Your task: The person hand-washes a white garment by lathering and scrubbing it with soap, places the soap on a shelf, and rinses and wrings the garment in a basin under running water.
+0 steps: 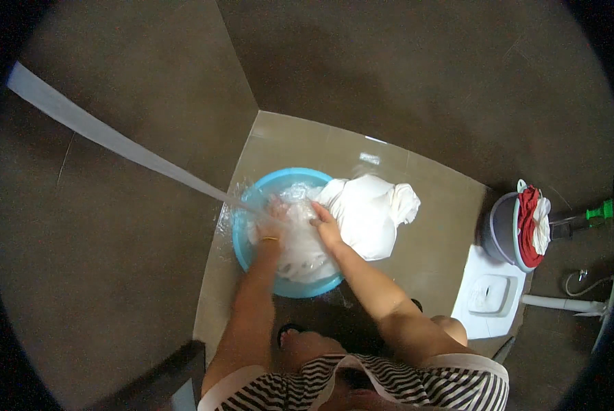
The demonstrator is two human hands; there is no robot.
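Note:
A blue round basin on the floor holds water and soaked white cloth. The dry-looking part of the white cloth hangs over the basin's right rim and spreads beyond it. A pale stream of water runs down from the upper left into the basin. My left hand, a yellow band at its wrist, is in the splashing water, its fingers blurred. At the basin's right side, my right hand grips the white cloth, thumb on the left and fingers curled over it.
To the right, a grey bucket with red cloth and white cloth stands at the end of a white squat toilet. A white pipe runs beside it. Dark walls enclose the tiled floor.

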